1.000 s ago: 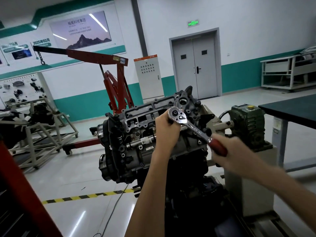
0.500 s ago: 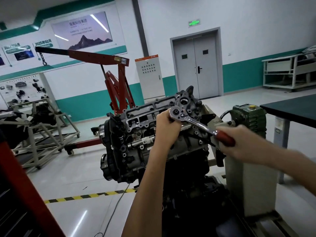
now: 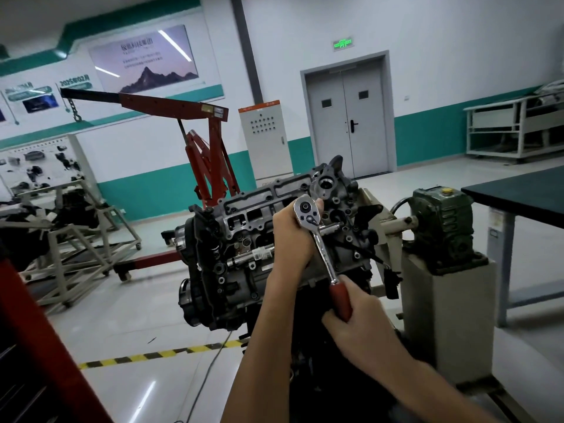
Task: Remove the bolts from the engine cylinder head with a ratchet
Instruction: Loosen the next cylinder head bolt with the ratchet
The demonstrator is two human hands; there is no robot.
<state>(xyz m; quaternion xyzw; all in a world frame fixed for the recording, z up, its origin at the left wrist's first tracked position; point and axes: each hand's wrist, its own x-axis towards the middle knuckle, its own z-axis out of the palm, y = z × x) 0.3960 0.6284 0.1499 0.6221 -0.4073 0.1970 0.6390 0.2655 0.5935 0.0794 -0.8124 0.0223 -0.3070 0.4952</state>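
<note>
The grey metal engine block [image 3: 244,257] I'm facing is hanging off a beige box-shaped stand [image 3: 445,319], which is sitting on the glossy pale floor [image 3: 128,325] right of it.

Ratchet [image 3: 317,236]: chrome-silver head and shank, dark red grip. Cylinder head [image 3: 274,215]: dull grey metal, black recesses. Engine hoist [image 3: 171,105]: red, black boom tip. Floor tape [image 3: 158,355]: yellow-black stripes. Gearbox [image 3: 442,221]: dark green, yellow cap. Wall band [image 3: 152,196]: teal

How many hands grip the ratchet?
2. The left hand steadies the ratchet head against the cylinder head; the right hand holds its red handle.
</note>
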